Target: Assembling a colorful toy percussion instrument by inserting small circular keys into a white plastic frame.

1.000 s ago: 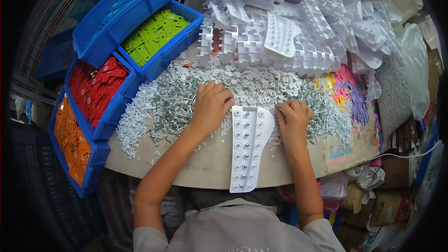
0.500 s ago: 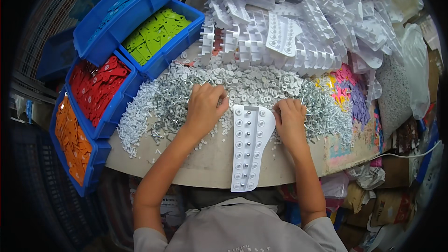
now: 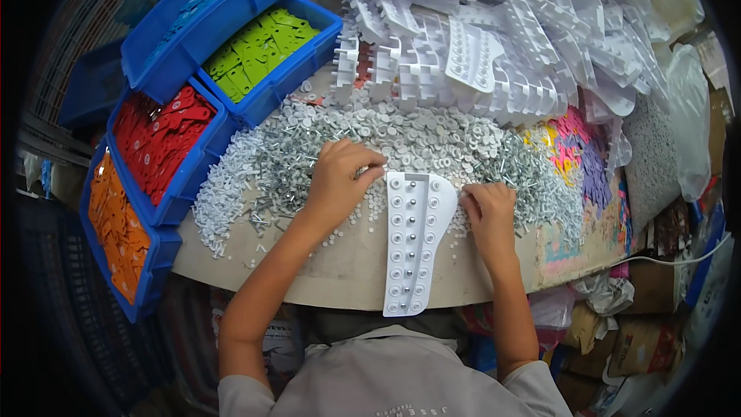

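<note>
A white plastic tray-like part (image 3: 443, 208) lies lengthwise before me on the table. Round washers line both its sides, and small shiny metal heads run down its middle channel. By its upper left corner is my left hand (image 3: 340, 177), thumb and fingertips pinched together at the edge of a heap of flat white washers (image 3: 432, 135). My right hand (image 3: 492, 205) is closed just beyond the part's right edge, fingers bent down toward the table. Whatever either hand pinches is too small to make out. Metal screws (image 3: 289, 170) are heaped beyond my left hand.
Blue bins hold red (image 3: 162, 139), orange (image 3: 116, 232), green (image 3: 262, 50) and blue flat pieces at the left. Many white moulded parts (image 3: 432, 54) are stacked at the back. Pink and purple pieces (image 3: 590, 166) and a bag of grey bits (image 3: 648, 158) are at the right.
My left hand has shifted slightly right, to the white part's upper corner. The right hand has moved a little down and right, off the part's edge.
</note>
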Action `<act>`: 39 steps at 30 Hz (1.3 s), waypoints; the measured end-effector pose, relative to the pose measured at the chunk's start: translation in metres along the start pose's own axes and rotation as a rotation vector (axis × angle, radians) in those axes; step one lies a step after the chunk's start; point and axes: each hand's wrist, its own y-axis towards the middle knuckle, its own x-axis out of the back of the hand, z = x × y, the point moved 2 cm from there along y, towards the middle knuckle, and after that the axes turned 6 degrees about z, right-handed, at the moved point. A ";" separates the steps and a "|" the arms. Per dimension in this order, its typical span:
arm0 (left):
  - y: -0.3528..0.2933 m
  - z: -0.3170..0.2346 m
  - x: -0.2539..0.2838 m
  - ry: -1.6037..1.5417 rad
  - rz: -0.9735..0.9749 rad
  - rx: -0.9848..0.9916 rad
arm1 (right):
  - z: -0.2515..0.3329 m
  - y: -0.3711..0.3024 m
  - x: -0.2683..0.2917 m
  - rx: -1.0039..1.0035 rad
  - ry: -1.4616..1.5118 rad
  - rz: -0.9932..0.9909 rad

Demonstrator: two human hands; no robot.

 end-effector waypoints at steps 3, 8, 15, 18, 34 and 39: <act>-0.005 -0.011 0.003 -0.081 0.093 0.058 | 0.004 -0.003 0.003 -0.080 0.035 0.052; -0.014 -0.025 0.000 -0.144 0.151 0.031 | 0.006 -0.006 0.003 -0.137 0.177 0.015; -0.023 -0.026 -0.015 -0.161 0.160 0.002 | 0.007 -0.008 0.010 -0.064 0.128 0.005; -0.024 -0.025 -0.019 -0.156 0.170 0.019 | 0.012 -0.008 0.014 -0.056 0.055 -0.015; -0.025 -0.026 -0.026 -0.075 0.126 0.053 | 0.036 0.006 -0.011 -0.100 0.471 0.100; -0.033 -0.033 -0.023 0.150 0.036 -0.131 | 0.045 -0.002 -0.019 0.105 0.191 -0.068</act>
